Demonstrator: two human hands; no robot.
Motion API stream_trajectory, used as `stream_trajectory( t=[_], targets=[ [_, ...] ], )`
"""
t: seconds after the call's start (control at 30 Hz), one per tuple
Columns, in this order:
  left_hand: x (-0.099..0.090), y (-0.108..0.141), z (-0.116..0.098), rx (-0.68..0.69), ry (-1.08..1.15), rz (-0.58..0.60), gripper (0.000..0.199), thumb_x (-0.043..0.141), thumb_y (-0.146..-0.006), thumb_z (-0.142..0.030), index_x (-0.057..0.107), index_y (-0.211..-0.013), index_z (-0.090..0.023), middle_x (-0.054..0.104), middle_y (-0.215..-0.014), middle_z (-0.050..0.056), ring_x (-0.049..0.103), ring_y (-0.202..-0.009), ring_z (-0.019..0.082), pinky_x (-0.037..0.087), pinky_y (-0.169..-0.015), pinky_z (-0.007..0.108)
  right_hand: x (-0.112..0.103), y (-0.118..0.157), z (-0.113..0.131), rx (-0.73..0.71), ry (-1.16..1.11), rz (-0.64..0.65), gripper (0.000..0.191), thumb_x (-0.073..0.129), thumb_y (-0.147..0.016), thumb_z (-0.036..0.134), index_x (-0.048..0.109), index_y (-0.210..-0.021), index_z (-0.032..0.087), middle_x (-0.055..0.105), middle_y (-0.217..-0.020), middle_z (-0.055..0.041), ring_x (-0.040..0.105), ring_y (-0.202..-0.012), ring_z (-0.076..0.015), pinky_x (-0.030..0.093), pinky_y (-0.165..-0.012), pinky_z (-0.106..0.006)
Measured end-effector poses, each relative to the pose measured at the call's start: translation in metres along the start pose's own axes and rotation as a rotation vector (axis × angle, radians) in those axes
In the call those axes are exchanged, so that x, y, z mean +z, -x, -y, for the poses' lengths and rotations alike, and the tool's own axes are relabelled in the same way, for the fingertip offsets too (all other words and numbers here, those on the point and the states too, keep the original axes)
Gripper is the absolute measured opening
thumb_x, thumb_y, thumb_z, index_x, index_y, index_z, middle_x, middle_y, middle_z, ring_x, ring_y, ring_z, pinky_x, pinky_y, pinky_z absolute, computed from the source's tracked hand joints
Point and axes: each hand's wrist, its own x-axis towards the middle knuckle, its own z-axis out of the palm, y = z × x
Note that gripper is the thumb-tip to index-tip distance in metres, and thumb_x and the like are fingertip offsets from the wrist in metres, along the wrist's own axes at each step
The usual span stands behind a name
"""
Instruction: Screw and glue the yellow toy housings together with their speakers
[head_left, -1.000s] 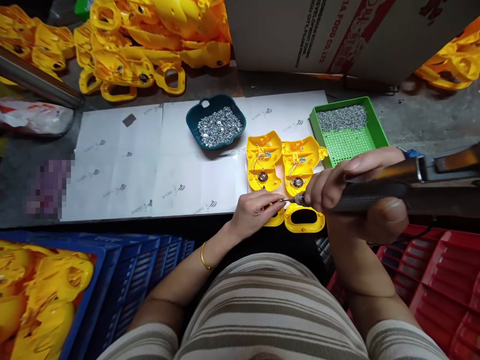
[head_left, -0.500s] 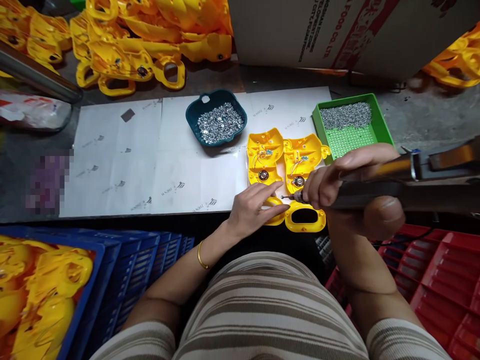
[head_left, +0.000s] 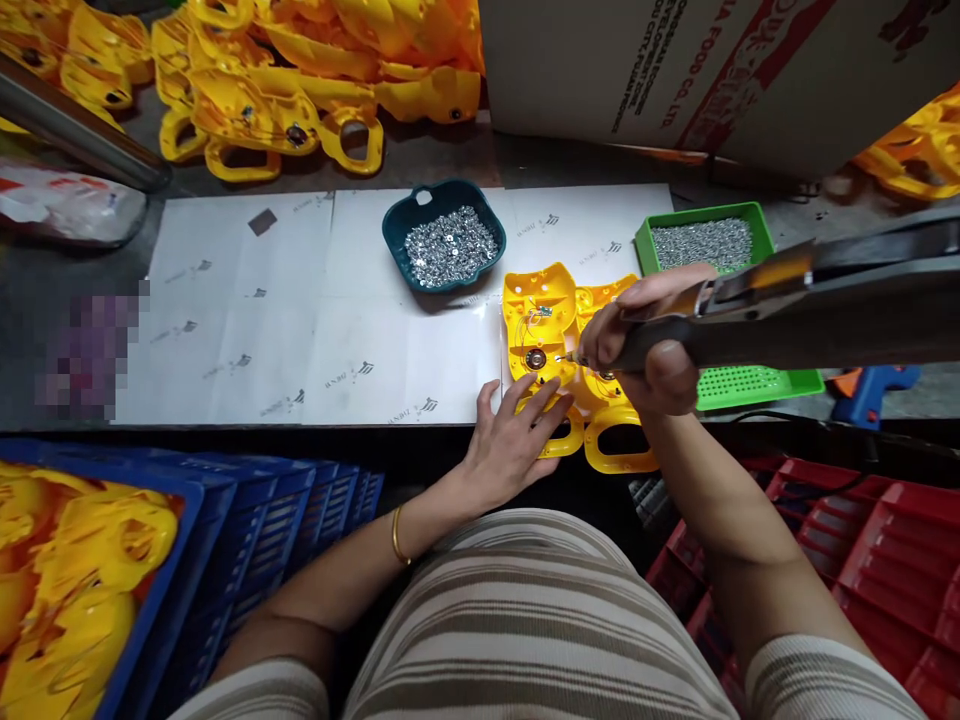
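My right hand [head_left: 656,345] is wrapped round a dark power screwdriver [head_left: 787,310]. Its tip meets the left yellow plastic shell [head_left: 538,290], just right of the round black speaker [head_left: 535,358]. Fingers spread, my left hand [head_left: 514,440] rests on the lower part and handle of that shell. A second yellow shell [head_left: 621,440] lies beside it on the right, partly hidden under my right hand. Thin wires and a small green board show inside the left shell. Whether a screw sits at the tip is too small to tell.
A dark green bowl [head_left: 499,240] of small metal parts stands behind the shells. A green tray [head_left: 765,232] of screws is at the right, near a blue tool [head_left: 862,395]. Yellow shells [head_left: 247,115] and a carton [head_left: 570,80] stand behind; blue [head_left: 187,500] and red crates [head_left: 885,540] flank my body.
The screwdriver tip has moved up from the handle area to beside the left shell's speaker. My left hand's fingers have spread over the shell's lower part.
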Motion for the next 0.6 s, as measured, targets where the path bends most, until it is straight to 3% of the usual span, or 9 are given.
stream_trajectory(
  t=[0.1, 0.3, 0.5, 0.6],
  targets=[
    [-0.001, -0.002, -0.004, -0.015, 0.013, -0.015, 0.07, 0.074, -0.078, -0.042, 0.049, -0.14, -0.021, 0.05, -0.146, 0.011, 0.042, -0.131, 0.036, 0.026, -0.107, 0.056, -0.001, 0.004, -0.011, 0.066, 0.021, 0.003, 0.041, 0.063, -0.07, 0.07, 0.056, -0.089, 0.034, 0.04, -0.045, 0.0078, 0.044, -0.036, -0.0181, 0.042, -0.037, -0.036],
    [-0.002, -0.005, -0.006, -0.028, 0.026, -0.019, 0.071, 0.077, -0.075, -0.04, 0.051, -0.138, -0.02, 0.052, -0.144, 0.012, 0.044, -0.129, 0.036, 0.026, -0.106, 0.057, -0.001, 0.005, -0.019, 0.027, -0.083, 0.068, 0.031, 0.064, -0.076, 0.057, 0.05, -0.089, 0.032, 0.047, -0.048, 0.0085, 0.044, -0.033, -0.0145, 0.038, -0.033, -0.03],
    [-0.002, -0.005, -0.004, -0.026, 0.056, 0.0, 0.073, 0.078, -0.074, -0.041, 0.05, -0.138, -0.019, 0.052, -0.144, 0.011, 0.043, -0.13, 0.035, 0.023, -0.108, 0.057, -0.004, 0.009, -0.022, 0.039, 0.02, 0.08, 0.036, 0.059, -0.078, 0.062, 0.048, -0.091, 0.031, 0.042, -0.049, 0.008, 0.041, -0.035, -0.014, 0.04, -0.036, -0.03],
    [0.0, -0.006, -0.003, -0.027, 0.082, -0.001, 0.071, 0.076, -0.076, -0.042, 0.05, -0.139, -0.02, 0.052, -0.144, 0.012, 0.042, -0.131, 0.034, 0.021, -0.109, 0.056, -0.008, 0.011, -0.025, 0.067, 0.186, 0.202, 0.044, 0.048, -0.08, 0.073, 0.048, -0.085, 0.029, 0.046, -0.055, 0.0039, 0.046, -0.043, -0.0151, 0.043, -0.042, -0.031]
  ],
)
